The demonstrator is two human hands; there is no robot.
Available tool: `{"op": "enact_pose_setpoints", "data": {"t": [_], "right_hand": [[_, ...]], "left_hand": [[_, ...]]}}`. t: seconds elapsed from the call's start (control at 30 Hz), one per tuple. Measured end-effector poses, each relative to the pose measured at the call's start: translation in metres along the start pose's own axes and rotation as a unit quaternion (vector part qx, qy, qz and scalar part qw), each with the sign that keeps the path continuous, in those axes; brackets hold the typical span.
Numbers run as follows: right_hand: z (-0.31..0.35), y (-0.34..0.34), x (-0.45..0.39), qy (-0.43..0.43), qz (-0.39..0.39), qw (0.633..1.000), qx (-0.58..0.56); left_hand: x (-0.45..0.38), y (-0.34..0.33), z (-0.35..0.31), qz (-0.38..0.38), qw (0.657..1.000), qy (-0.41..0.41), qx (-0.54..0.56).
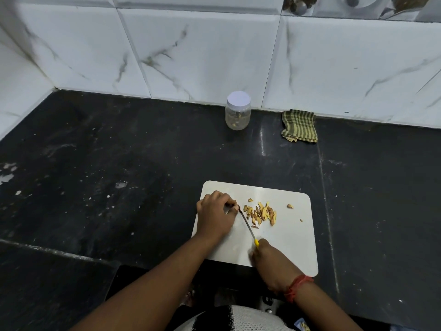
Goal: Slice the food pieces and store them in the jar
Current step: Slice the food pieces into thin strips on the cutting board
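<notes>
A white cutting board (291, 244) lies on the black counter. On it sits a heap of yellow-brown food slices (261, 213), with two stray bits to the right. My left hand (214, 217) pinches a small food piece at the board's left side, right against the knife tip. My right hand (267, 255) grips the yellow handle of a thin knife (247, 226), whose blade slants up-left to that piece. A clear jar (238, 111) with a white lid stands closed at the back by the wall, a few bits inside.
A folded green checked cloth (300, 126) lies by the wall, right of the jar. The black counter (107, 175) stretches left, with white specks. Marble wall tiles (214, 56) rise behind. A red thread band circles my right wrist.
</notes>
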State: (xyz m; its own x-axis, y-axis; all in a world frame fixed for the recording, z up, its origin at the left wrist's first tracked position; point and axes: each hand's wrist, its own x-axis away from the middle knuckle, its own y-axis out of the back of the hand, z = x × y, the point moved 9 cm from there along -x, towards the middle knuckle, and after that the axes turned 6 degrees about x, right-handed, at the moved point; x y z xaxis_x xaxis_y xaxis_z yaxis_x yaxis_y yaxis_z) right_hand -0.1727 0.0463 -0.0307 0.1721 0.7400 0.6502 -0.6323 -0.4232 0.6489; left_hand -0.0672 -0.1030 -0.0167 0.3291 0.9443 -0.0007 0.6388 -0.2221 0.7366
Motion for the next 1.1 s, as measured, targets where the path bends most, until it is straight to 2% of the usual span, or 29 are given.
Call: {"op": "enact_pose_setpoints", "data": {"t": [0.2,0.3,0.5,0.57,0.7,0.77,0.83,0.9,1.0,1.1], "right_hand": [[0.007,0.017,0.007,0.026,-0.058,0.997,-0.042],[0.014,0.02,0.009,0.038,-0.041,0.996,-0.077],[0.016,0.017,0.007,0.008,0.01,0.984,-0.176],[0.014,0.008,0.009,-0.011,0.052,0.959,-0.28],[0.022,-0.006,0.022,-0.043,0.164,0.842,-0.513],[0.022,-0.008,0.026,-0.052,0.195,0.801,-0.564],[0.021,-0.008,0.031,-0.057,0.206,0.786,-0.581],[0.02,-0.004,0.036,-0.043,0.183,0.814,-0.55],[0.02,0.007,0.033,-0.004,0.106,0.896,-0.431],[0.023,0.012,0.019,0.017,0.059,0.94,-0.336]], "left_hand": [[0.001,0.0,0.0,0.023,1.0,-0.006,0.01],[0.004,0.001,0.0,0.032,0.999,-0.014,0.022],[0.006,0.003,0.001,0.01,0.999,-0.009,0.035],[0.005,0.003,0.0,0.008,0.999,-0.013,0.029],[0.005,0.003,-0.001,0.01,1.0,-0.016,0.022],[0.005,0.003,-0.001,0.007,1.0,-0.018,0.023],[0.006,0.004,-0.001,0.001,0.999,-0.021,0.024],[0.006,0.003,0.0,0.003,1.0,-0.018,0.023],[0.006,0.003,0.0,0.001,1.0,-0.02,0.019],[0.007,0.003,-0.001,0.0,1.0,-0.022,0.02]]}}
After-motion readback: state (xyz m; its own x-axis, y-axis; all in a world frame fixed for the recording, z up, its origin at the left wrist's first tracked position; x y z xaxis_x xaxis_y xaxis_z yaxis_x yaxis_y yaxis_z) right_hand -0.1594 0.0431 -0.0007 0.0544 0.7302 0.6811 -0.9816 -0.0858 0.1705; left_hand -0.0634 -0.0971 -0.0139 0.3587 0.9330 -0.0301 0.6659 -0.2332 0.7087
